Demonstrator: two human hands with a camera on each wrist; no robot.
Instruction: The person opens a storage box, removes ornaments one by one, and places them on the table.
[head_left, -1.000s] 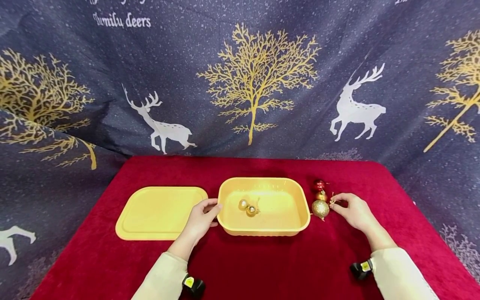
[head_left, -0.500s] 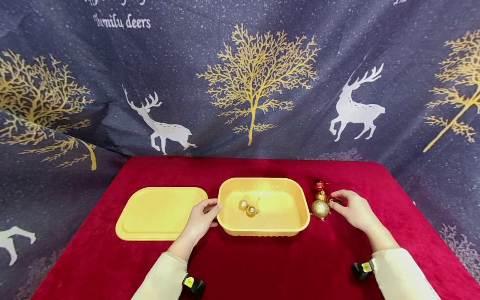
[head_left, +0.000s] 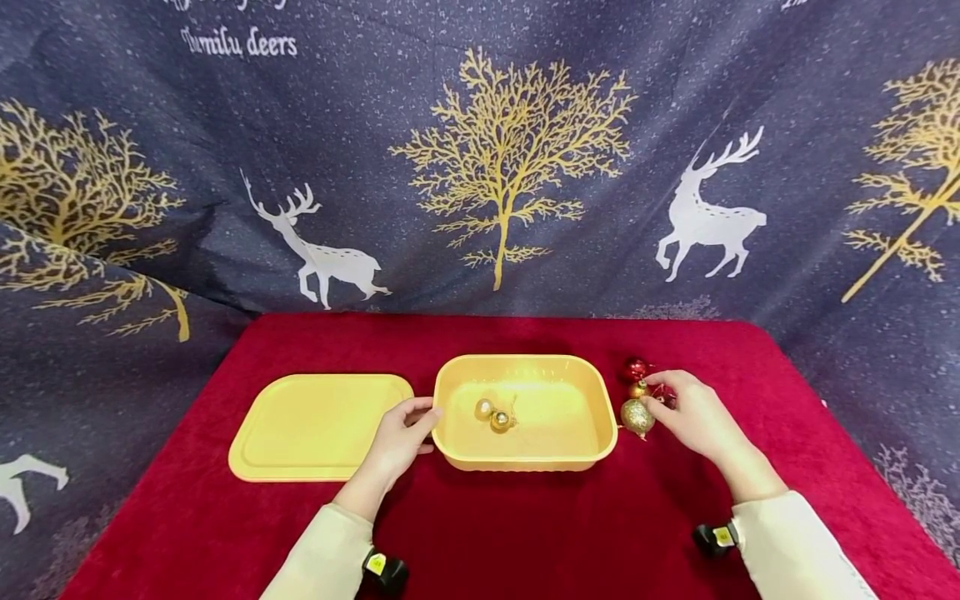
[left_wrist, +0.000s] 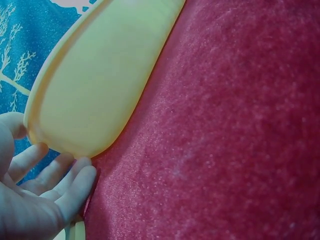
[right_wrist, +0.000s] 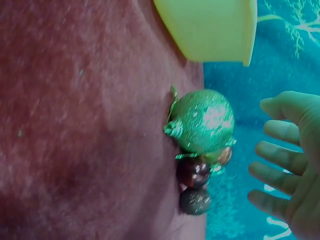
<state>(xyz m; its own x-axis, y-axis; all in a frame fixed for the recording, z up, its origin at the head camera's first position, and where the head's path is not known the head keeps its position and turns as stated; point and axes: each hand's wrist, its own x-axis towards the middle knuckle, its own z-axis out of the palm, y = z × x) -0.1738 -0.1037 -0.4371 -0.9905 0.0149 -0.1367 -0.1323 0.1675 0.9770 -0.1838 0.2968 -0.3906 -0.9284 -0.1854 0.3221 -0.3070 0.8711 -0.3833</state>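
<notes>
My left hand [head_left: 397,433] grips the left end of a yellow plastic box [head_left: 525,463], thumb over the rim and fingertips against the outer wall [left_wrist: 85,100]. Inside lie two small gold baubles, one pale [head_left: 484,409] and one shinier [head_left: 501,422]. Right of the box my right hand [head_left: 693,414] hovers over a cluster of baubles, thumb and index apart around a small orange-gold bauble [head_left: 638,390]. A big glittery gold bauble [head_left: 637,417] lies nearest me, a red bauble [head_left: 635,369] farthest. Partly behind the fingers is a dark red bauble [head_left: 665,397]. In the right wrist view the fingers [right_wrist: 280,155] are extended, holding nothing.
A flat yellow lid [head_left: 322,429] lies left of the box, close to my left hand. Red velvety cloth [head_left: 510,533] covers the table. Behind it hangs a dark blue backdrop [head_left: 420,125] with golden trees and white deer.
My right hand has moved slightly left and away from me, from the gold cap beside the big bauble to the small orange-gold bauble. My left hand stays on the box.
</notes>
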